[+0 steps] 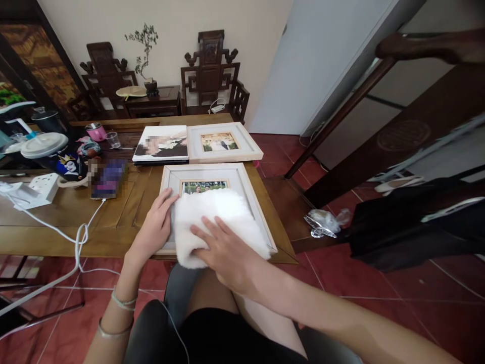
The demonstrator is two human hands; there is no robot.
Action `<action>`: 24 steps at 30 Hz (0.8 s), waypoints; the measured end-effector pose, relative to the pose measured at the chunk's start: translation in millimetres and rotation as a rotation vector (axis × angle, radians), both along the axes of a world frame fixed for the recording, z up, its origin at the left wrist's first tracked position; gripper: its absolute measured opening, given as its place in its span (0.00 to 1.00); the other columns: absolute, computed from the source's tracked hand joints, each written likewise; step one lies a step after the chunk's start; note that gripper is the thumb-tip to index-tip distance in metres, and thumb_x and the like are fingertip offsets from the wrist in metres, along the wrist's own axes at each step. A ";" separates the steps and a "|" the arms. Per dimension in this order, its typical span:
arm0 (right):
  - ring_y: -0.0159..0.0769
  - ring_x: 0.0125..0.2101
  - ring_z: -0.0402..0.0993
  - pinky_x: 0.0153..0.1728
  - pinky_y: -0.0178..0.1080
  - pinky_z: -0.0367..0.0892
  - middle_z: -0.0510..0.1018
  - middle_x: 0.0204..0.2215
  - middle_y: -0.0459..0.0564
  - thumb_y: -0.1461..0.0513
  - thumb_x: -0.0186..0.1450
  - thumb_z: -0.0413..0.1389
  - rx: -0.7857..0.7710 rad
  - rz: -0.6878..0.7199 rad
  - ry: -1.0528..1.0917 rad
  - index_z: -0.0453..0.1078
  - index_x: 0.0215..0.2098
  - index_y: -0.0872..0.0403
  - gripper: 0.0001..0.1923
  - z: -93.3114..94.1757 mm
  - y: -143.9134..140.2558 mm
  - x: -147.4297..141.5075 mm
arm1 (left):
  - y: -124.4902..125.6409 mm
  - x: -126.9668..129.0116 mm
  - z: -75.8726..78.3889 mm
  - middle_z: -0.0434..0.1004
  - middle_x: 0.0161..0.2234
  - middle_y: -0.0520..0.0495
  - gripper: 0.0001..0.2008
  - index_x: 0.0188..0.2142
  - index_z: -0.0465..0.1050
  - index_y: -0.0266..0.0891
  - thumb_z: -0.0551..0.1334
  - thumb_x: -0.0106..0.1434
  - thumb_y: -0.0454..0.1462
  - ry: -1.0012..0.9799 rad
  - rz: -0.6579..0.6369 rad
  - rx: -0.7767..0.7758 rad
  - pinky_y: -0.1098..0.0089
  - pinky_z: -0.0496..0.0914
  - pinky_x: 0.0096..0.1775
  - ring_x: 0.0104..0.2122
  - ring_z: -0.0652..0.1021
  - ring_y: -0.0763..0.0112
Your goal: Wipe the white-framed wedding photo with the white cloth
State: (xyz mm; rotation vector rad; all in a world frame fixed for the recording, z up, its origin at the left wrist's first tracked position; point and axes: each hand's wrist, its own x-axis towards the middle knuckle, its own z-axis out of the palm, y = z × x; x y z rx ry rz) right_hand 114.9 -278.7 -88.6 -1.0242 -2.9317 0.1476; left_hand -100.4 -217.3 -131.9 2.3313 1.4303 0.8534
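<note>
A pale wooden picture frame (261, 222) lies flat at the table's near edge, its small photo (200, 187) partly covered. Over its middle and lower part lies a fluffy white cloth (235, 212). My right hand (223, 247) presses on this cloth with fingers spread, and a fold of it bunches at the thumb side. At the frame's left side rests my left hand (157, 222), its fingers stretched over the rim and their tips close to the cloth's corner. The frame's lower part is hidden by the cloth and the hands.
Behind lie a photo album (162, 144) and a second framed photo (220, 141). On the left of the wooden table (144, 189) are a charging phone (108, 179), a dark lidded cup (70, 164), a power strip (41, 189) and white cables. Dark carved chairs (210, 71) stand by the wall.
</note>
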 end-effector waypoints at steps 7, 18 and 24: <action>0.56 0.61 0.61 0.58 0.60 0.59 0.75 0.55 0.57 0.78 0.51 0.49 0.114 -0.305 0.008 0.78 0.38 0.56 0.24 1.1 -1.8 63.8 | 2.4 -4.1 -5.3 0.63 0.63 0.35 0.23 0.60 0.63 0.33 0.46 0.68 0.33 0.038 -0.037 0.004 0.49 0.54 0.65 0.67 0.57 0.60; 0.55 0.66 0.51 0.59 0.60 0.55 0.59 0.65 0.62 0.80 0.54 0.45 0.296 -0.407 0.087 0.69 0.55 0.61 0.33 6.2 112.3 39.8 | 2.8 -4.9 -5.9 0.65 0.62 0.36 0.24 0.59 0.66 0.34 0.48 0.65 0.31 0.022 -0.033 0.011 0.48 0.55 0.65 0.66 0.59 0.59; 0.44 0.66 0.51 0.64 0.58 0.46 0.65 0.63 0.51 0.74 0.65 0.50 0.274 -0.102 0.021 0.68 0.55 0.51 0.23 12.7 134.6 -21.2 | 1.6 -4.6 -2.9 0.68 0.61 0.38 0.24 0.57 0.69 0.37 0.49 0.63 0.30 -0.009 -0.027 0.014 0.48 0.56 0.64 0.65 0.61 0.59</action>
